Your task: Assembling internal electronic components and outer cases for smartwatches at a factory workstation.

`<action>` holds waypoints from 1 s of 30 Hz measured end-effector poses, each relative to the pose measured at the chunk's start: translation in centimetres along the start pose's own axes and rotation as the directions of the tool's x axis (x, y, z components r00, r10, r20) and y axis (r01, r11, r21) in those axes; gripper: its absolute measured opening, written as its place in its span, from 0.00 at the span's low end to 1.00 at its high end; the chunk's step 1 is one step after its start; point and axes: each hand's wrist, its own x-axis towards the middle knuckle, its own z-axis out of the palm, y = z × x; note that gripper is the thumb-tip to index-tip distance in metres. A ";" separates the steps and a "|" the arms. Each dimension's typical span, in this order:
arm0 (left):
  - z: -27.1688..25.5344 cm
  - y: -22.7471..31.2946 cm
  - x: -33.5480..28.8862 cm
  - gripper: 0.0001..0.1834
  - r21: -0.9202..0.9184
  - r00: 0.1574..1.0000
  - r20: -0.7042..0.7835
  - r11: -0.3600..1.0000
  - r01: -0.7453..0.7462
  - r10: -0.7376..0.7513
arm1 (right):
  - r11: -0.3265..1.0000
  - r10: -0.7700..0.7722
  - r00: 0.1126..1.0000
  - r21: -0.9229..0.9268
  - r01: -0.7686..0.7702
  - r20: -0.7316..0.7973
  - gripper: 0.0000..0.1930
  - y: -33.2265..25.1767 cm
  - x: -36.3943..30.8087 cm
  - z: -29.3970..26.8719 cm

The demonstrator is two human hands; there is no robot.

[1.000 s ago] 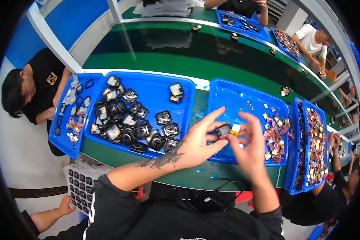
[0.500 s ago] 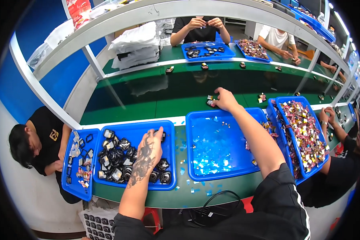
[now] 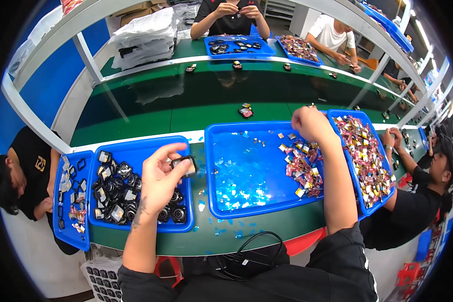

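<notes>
Between the thumb and fingers of my left hand (image 3: 158,176) is a small square black watch-like case (image 3: 189,166) with a pale face. It is raised over the right edge of the blue tray (image 3: 178,142), where several similar black cases (image 3: 118,183) lie heaped. My right hand (image 3: 312,125) is over the far right corner of the middle blue tray (image 3: 210,166), its fingers curled downward. Whatever those fingers hold, if anything, is hidden. Below it, pink, white and yellow small parts (image 3: 303,168) lie piled in that tray, with bluish film scraps (image 3: 241,186) on its left side.
A blue tray of pink and yellow parts (image 3: 365,161) stands at right, a narrow tray (image 3: 60,221) at left. One assembled piece (image 3: 245,110) lies on the green belt (image 3: 196,108). A white frame (image 3: 27,116) arches above. Other people sit across and at both sides.
My left hand has lifted out of the tray with a black case. My right hand has drawn back from the piece on the belt to the middle tray's right side. The view has shifted.
</notes>
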 end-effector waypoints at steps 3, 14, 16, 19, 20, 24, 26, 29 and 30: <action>-0.9 -0.6 0.2 0.12 -0.031 0.959 0.278 0.999 -0.043 0.050 | 0.998 0.006 0.982 -0.063 0.006 0.188 0.09 1.9 -2.1 1.0; 1.6 -2.5 -0.8 0.15 -0.429 0.936 0.310 0.854 0.293 -0.166 | 0.971 -0.082 0.980 0.206 0.119 -0.182 0.07 1.7 -5.3 2.3; 1.8 -2.2 -1.1 0.20 -0.433 0.928 0.348 0.856 0.282 -0.130 | 0.875 0.029 0.958 0.471 0.114 -0.286 0.06 -0.7 -6.6 1.9; 1.9 -2.5 -1.9 0.21 -0.178 0.923 0.385 0.982 0.060 0.013 | 0.534 0.002 0.994 0.841 0.091 -0.110 0.04 -6.6 -9.6 2.5; 2.1 -2.8 -2.0 0.16 -0.067 0.903 0.428 0.998 -0.009 0.037 | 0.427 -0.062 0.992 0.895 0.127 -0.112 0.03 -7.3 -10.6 3.7; 3.6 -2.3 -2.9 0.13 0.192 0.885 0.459 0.963 -0.187 0.080 | 0.089 -0.054 0.996 0.993 -0.073 0.078 0.03 -11.7 -13.1 5.4; 4.1 -2.1 -3.3 0.12 0.175 0.875 0.473 0.962 -0.209 0.105 | 0.147 -0.074 0.997 0.989 0.005 0.006 0.03 -12.4 -13.1 6.1; 4.0 -3.3 -3.3 0.11 0.180 0.893 0.417 0.947 -0.265 0.171 | 0.216 -0.096 0.995 0.976 0.029 -0.008 0.03 -13.2 -13.0 6.4; 3.9 -3.7 -3.2 0.10 0.190 0.887 0.411 0.932 -0.309 0.210 | 0.227 -0.092 0.994 0.974 -0.029 0.051 0.04 -13.4 -13.0 6.4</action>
